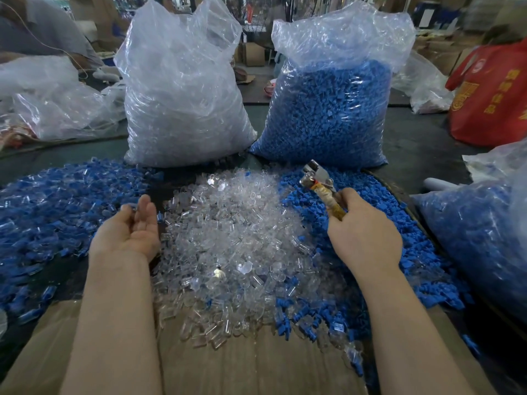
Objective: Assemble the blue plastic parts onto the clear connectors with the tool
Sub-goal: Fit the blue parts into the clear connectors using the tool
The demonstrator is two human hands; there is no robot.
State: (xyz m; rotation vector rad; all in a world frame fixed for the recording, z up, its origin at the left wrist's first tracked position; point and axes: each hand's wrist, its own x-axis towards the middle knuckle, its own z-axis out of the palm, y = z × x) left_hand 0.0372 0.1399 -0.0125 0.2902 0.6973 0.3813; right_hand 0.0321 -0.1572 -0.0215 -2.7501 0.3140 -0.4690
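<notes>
the right hand has its grip wrapped tight around the handle of the tool, fingers curled fully over it. the tool's long axis runs up and to the left from the fist, its shiny metal head pointing away from the person toward the bags; the handle looks wound in yellowish tape. the left hand lies palm up with its grip loosely apart, fingers slightly curled, and a small clear piece seems to sit at the fingertips, though it is too faint to be sure.

between the hands spreads a heap of clear connectors, small glossy see-through pieces with rounded ends. just right of it, under the tool, lies a pile of blue parts, small, matte and blocky. to the left is a wide pile of blue-and-clear pieces. the piles rest on brown cardboard over the dark counter.

behind stand two upright crinkled plastic bags, touching: a bag of clear pieces on the left and a bag of blue pieces on the right.
</notes>
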